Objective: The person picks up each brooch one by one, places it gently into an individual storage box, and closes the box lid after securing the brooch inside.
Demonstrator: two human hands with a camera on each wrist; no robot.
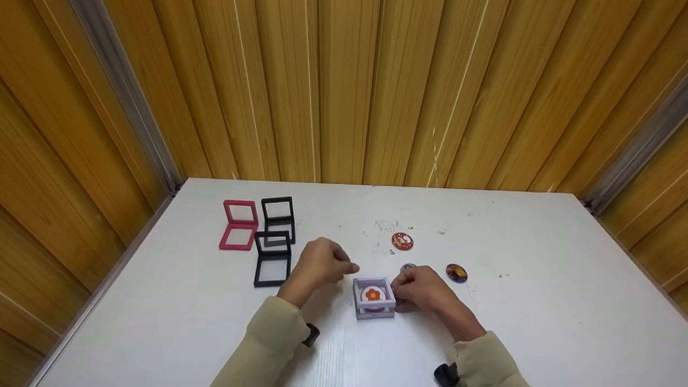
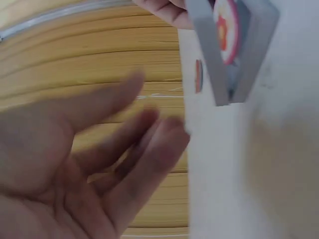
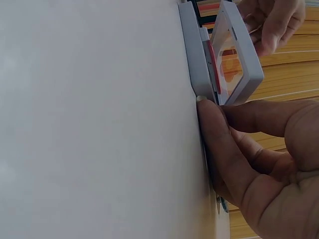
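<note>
A pale lilac-grey hinged display frame [image 1: 375, 315] lies on the table with its lid partly raised, as the right wrist view shows. Inside it is a round badge [image 1: 373, 294] with a red-orange flower. My right hand [image 1: 424, 287] pinches the frame's right side near a corner, thumb and finger together [image 3: 264, 164]. Just left of the frame, my left hand [image 1: 320, 263] hovers above the table, its fingers loosely bent and nothing between them. The left wrist view shows that hand [image 2: 99, 164] blurred and apart from the frame.
To the left stand a red frame [image 1: 236, 247] and two black frames, one farther [image 1: 278, 219] and one nearer [image 1: 272, 283], all unfolded. A red badge [image 1: 402, 241] and a dark badge [image 1: 457, 273] lie beyond my right hand, which partly covers another badge [image 1: 408, 266].
</note>
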